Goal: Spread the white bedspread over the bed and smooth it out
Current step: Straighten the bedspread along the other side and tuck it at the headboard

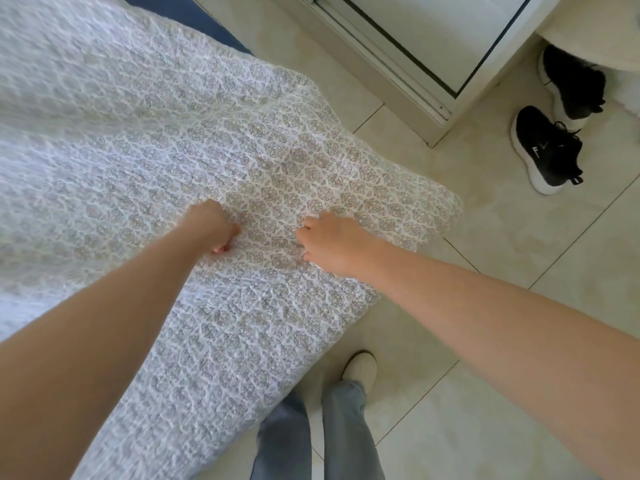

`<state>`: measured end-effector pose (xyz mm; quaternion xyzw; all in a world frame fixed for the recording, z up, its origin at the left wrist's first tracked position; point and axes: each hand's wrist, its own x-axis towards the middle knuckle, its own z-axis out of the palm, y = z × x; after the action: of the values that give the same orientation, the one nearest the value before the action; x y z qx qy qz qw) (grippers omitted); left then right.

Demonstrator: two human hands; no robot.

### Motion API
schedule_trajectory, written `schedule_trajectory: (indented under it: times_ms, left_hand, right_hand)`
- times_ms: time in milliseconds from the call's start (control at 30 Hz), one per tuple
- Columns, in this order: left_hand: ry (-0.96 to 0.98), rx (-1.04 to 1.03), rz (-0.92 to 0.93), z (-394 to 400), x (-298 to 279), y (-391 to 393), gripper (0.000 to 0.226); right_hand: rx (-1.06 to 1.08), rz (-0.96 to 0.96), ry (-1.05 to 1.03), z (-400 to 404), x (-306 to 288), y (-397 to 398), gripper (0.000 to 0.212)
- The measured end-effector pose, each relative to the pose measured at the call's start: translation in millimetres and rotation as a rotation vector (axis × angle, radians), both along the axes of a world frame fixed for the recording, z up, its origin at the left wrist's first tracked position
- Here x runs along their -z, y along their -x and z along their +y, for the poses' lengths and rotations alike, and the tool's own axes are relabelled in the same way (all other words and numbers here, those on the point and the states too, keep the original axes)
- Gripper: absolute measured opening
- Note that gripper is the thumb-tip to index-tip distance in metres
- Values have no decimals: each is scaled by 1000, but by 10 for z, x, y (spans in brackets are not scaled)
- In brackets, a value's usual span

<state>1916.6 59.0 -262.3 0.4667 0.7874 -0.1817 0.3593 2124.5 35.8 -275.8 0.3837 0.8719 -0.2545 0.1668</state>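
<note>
The white bedspread [145,140] with a grey floral pattern covers the bed and fills the left and middle of the view. Its corner hangs over the bed's edge toward the tiled floor on the right. My left hand [214,225] is on the bedspread near the bed's corner, fingers curled down into the fabric and gripping it. My right hand [332,242] lies a short way to its right, fingers bent and pinching the cloth. A strip of blue bedding [194,15] shows at the top beyond the bedspread's edge.
Pale floor tiles [485,254] lie to the right. Two black sneakers [550,150] sit on the floor at the upper right beside a white sliding door frame [398,74]. My legs in grey trousers and a white shoe [360,368] stand at the bed's edge below.
</note>
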Motion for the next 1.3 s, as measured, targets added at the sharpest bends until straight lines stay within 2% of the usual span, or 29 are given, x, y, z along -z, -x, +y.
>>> schedule_trajectory:
  times_ms: [100, 233, 300, 400, 500, 600, 733, 900, 933, 1000, 1067, 1133, 1233, 1300]
  left_hand:
    - [-48, -24, -1, -33, 55, 10, 28]
    - [-156, 8, 5, -30, 143, 65, 36]
    - [-274, -33, -48, 114, 112, 53, 33]
    - [-409, -105, -137, 330, 41, -3, 25]
    - [-389, -144, -189, 211, 99, -35, 20]
    - [-417, -186, -245, -35, 187, -55, 11]
    - [-366, 1, -348, -284, 185, -187, 16]
    - [-258, 282, -322, -543, 120, -436, 39]
    - [-250, 372, -304, -606, 105, -497, 44]
    - [-233, 521, -271, -768, 67, -654, 53]
    - [-218, 553, -272, -864, 72, -720, 64]
    - [-208, 581, -227, -971, 36, -780, 72]
    - [-109, 661, -139, -1137, -16, -872, 78]
    - [-48, 698, -52, -1282, -41, -1022, 77]
  right_hand:
    - [0, -49, -38, 4, 74, 33, 6]
    - [140, 19, 13, 61, 55, -50, 6]
    - [205, 42, 108, 75, 7, -81, 9]
    - [396, 118, 290, 249, -116, -153, 22]
    - [677, 138, 85, 640, -146, -336, 41]
    - [719, -50, 4, 898, -79, -430, 74]
    - [708, -150, -2, 963, 8, -375, 83]
    - [720, -177, -7, 990, -15, -369, 89]
    - [692, -177, -19, 979, -4, -382, 80]
    - [612, -137, -84, 934, 10, -451, 47]
    - [582, -131, -144, 893, 24, -527, 24]
    - [528, -148, -154, 796, -9, -642, 35]
    - [687, -235, -21, 634, 7, -857, 62]
    - [699, -314, 57, 561, 64, -990, 74]
